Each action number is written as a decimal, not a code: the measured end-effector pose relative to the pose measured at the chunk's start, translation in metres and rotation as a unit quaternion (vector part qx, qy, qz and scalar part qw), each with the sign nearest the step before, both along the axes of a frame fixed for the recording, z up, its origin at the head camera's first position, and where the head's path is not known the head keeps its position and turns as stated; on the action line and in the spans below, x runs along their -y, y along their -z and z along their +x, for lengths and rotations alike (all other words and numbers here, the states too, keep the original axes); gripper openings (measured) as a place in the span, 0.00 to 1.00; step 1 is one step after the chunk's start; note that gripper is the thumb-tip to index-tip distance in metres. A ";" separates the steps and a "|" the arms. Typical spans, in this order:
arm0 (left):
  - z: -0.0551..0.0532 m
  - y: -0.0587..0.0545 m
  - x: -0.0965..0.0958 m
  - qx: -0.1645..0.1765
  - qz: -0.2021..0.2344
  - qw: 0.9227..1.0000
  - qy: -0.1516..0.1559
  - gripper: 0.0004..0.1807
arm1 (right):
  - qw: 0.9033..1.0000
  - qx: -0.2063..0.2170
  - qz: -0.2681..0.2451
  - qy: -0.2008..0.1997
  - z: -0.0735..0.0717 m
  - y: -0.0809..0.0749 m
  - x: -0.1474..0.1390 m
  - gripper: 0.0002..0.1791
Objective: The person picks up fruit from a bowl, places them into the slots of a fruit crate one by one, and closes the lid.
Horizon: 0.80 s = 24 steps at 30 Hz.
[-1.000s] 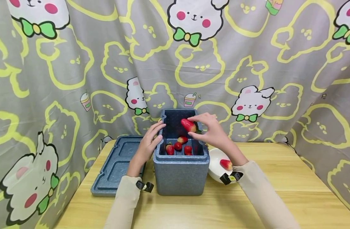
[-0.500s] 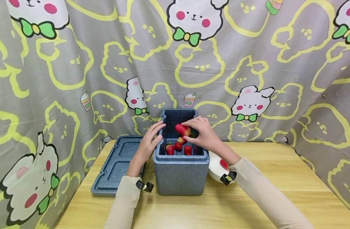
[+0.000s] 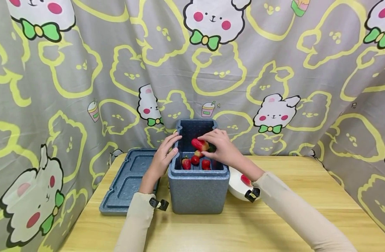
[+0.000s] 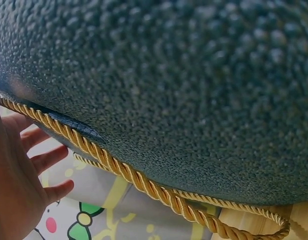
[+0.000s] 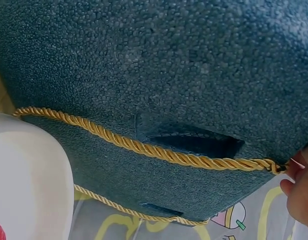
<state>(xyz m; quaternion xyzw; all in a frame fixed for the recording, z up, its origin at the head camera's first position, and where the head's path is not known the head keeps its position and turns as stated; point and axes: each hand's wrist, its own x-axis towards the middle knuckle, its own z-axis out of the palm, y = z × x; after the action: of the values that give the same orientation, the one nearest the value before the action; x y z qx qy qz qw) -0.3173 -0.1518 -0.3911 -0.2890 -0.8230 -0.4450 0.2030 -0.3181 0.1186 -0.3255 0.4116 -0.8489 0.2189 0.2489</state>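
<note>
My right hand [image 3: 223, 147] pinches a large red strawberry [image 3: 198, 144] between thumb and fingers, over the open mouth of a blue-grey foam box [image 3: 198, 194]. Inside the box lie several red fruits, among them a strawberry [image 3: 186, 163] with a green cap and a small round red one [image 3: 195, 160]. My left hand [image 3: 162, 154] rests on the box's left rim, its fingers fairly straight. The left wrist view has that hand [image 4: 19, 170] beside the box wall. In the right wrist view, only part of the right hand [image 5: 301, 187] shows; its strawberry is hidden there.
Left of the box, its foam lid [image 3: 126, 187] lies on the wooden table [image 3: 293, 196]. A white bowl [image 3: 237, 187] stands close on the right, holding a strawberry [image 3: 246, 180], partly covered by my forearm. Gold twisted rope [image 5: 169, 154] hangs along the box's side. A patterned curtain [image 3: 116, 105] stands behind.
My right hand has carried the strawberry leftward and lower into the box's mouth, slowing over the last half second. The left hand has stayed on the rim.
</note>
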 end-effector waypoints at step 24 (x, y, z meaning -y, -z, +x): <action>0.000 0.000 0.000 0.001 -0.006 1.000 -0.005 0.26 | 0.999 -0.032 0.032 0.025 0.000 0.002 0.002 0.28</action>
<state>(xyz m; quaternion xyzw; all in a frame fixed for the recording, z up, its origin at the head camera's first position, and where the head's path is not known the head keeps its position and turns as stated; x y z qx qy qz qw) -0.3172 -0.1514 -0.3916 -0.2851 -0.8275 -0.4392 0.2026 -0.3184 0.1164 -0.3275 0.4045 -0.8573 0.1721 0.2678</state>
